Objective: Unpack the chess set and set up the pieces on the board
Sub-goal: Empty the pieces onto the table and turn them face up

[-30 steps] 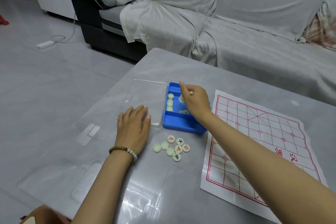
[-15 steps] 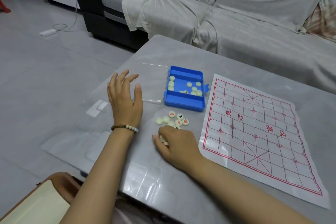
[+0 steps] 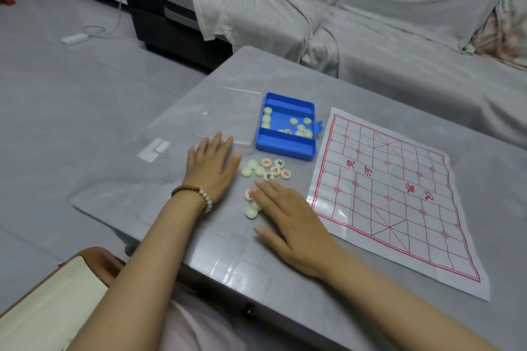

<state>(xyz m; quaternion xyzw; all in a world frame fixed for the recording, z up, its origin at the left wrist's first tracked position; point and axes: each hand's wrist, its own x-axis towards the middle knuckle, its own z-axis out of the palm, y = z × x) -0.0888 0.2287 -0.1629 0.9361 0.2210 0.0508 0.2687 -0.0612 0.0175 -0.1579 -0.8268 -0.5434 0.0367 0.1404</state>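
Opening flat, the right hand (image 3: 293, 222) is adding pieces (image 3: 251, 212) onto the counter (image 3: 285, 71), advancing the unpacking; left hand (image 3: 211, 171) is lying open.

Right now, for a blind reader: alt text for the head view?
The right hand lies flat over cream round chess pieces on a grey table, the left hand flat beside them. Behind, an open blue plastic box holds more; a red-lined white board sheet lies right.

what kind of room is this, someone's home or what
Most likely a home living room: a sofa draped in grey covers stands behind a low grey table, and a power strip lies on the floor.
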